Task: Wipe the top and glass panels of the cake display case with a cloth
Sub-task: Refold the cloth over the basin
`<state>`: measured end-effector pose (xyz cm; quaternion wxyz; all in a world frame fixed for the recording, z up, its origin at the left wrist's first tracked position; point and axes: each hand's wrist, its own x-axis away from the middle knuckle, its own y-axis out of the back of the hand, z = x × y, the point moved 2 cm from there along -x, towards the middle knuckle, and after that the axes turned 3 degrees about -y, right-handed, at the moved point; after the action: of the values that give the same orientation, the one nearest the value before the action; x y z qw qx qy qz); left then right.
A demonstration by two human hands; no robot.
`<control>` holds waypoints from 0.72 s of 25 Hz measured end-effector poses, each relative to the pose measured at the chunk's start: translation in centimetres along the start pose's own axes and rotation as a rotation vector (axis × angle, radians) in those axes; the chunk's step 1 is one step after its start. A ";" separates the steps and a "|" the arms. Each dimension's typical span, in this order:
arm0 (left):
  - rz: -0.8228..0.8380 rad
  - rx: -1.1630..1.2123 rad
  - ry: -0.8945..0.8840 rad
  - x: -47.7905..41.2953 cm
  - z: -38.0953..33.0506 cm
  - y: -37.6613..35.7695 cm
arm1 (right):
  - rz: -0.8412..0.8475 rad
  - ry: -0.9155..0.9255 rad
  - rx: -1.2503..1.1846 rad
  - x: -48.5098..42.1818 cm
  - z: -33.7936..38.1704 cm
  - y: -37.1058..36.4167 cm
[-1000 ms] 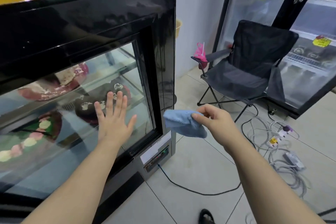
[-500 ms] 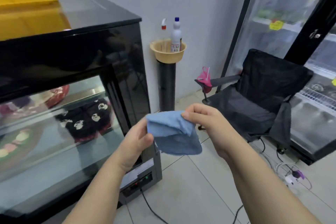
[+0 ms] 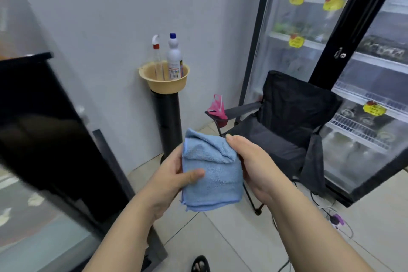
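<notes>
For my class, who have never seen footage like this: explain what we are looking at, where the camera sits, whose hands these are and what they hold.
The camera is worn on a person's head and looks forward and down, so the two bare arms reaching in from the bottom are the wearer's own. No machine is involved. Both hands hold a folded blue cloth: the left hand with its thumb across the front, the right hand gripping the upper right side. At the left stands the black cake display case with its glass front. Behind, a yellow bowl holds a spray bottle and a white bottle. A black folding chair stands before a glass-door fridge.
</notes>
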<state>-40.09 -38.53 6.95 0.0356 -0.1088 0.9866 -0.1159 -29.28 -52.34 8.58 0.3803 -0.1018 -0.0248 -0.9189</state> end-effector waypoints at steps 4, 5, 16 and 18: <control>-0.153 0.062 -0.009 -8.8 0.2 1.3 | 0.129 0.009 -0.006 -7.5 1.4 3.9; -0.171 0.100 -0.011 -10.8 0.1 1.7 | 0.205 0.032 -0.047 -9.1 1.9 4.5; -0.219 -0.195 -0.092 -24.3 -2.7 6.8 | 0.149 0.355 0.040 -24.9 7.8 7.0; -0.287 -0.281 -0.137 -26.9 -3.1 8.0 | 0.217 0.392 0.056 -28.1 9.1 7.4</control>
<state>-15.88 -24.29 9.25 0.0704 -0.2600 0.9627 0.0268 -3.18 -37.01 11.46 0.4772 0.0874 0.0353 -0.8737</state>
